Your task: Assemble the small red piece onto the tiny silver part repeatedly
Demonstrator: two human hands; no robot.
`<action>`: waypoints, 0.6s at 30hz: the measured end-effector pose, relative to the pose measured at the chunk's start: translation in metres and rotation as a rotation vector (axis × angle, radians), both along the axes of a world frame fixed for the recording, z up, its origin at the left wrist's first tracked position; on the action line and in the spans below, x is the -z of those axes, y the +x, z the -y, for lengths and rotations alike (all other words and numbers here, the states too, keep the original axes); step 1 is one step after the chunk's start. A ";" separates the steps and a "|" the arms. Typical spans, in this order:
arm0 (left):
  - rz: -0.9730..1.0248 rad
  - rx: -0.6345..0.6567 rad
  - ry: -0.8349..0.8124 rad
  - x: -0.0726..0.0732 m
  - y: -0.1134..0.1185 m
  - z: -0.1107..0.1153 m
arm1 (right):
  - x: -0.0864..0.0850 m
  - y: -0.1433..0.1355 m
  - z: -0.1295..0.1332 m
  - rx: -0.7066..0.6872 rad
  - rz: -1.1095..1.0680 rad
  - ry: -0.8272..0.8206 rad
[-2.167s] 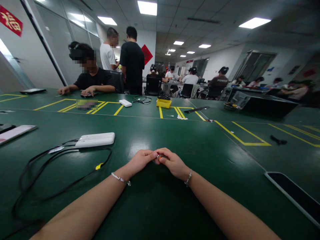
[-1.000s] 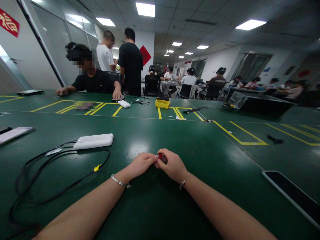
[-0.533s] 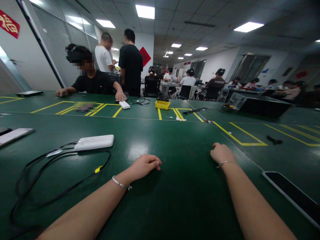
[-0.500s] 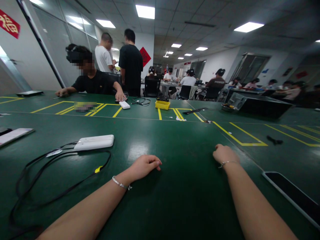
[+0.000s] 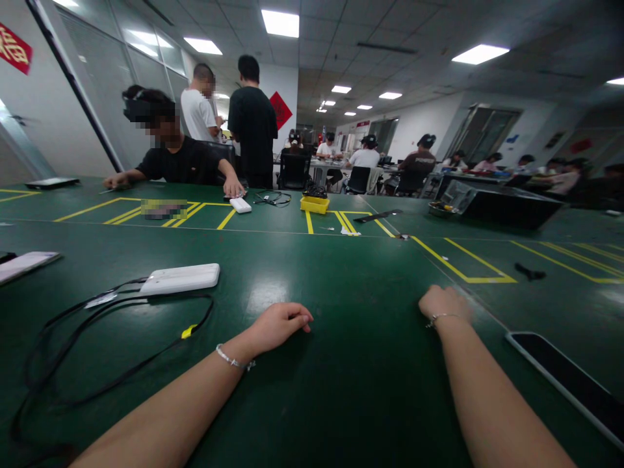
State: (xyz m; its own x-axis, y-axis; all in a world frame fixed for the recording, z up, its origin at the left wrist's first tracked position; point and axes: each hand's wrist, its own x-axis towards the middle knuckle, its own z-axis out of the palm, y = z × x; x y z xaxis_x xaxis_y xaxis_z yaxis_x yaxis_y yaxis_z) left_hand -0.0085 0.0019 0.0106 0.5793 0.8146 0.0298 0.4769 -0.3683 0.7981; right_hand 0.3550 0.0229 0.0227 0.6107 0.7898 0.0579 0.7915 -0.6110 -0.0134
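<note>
A flat, black-faced, pale-rimmed slab (image 5: 560, 383) lies right of the curled right hand (image 5: 444, 303). The left hand (image 5: 279, 326) curls too; I cannot tell whether either grasps anything. Farther, a white rectangular plastic block (image 5: 181, 278) lies left, presumably so its black cables (image 5: 212, 305) clear both hands.

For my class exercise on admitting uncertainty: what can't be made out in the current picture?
All in the head view:
Left hand: curled fingers hide its palm.
Right hand: its back hides the palm; slightly blurred.
Black-faced slab: cut off by the right edge.
Pale slab: cut off by the left edge.
Yellow bin: dark coil hides its floor.
</note>
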 end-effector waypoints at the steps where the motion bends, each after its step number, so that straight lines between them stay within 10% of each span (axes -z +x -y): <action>1: 0.002 0.000 -0.006 0.000 0.000 0.000 | -0.003 -0.011 0.000 -0.040 0.027 0.027; 10: 0.008 -0.058 0.140 0.003 0.000 -0.001 | 0.006 -0.165 0.022 -1.230 -0.229 0.273; 14: -0.048 -0.078 0.253 0.006 0.001 -0.002 | 0.016 -0.191 0.035 -1.355 -0.315 0.224; 18: -0.066 -0.052 0.250 0.006 0.001 -0.002 | 0.007 -0.159 0.021 -1.225 -0.141 0.161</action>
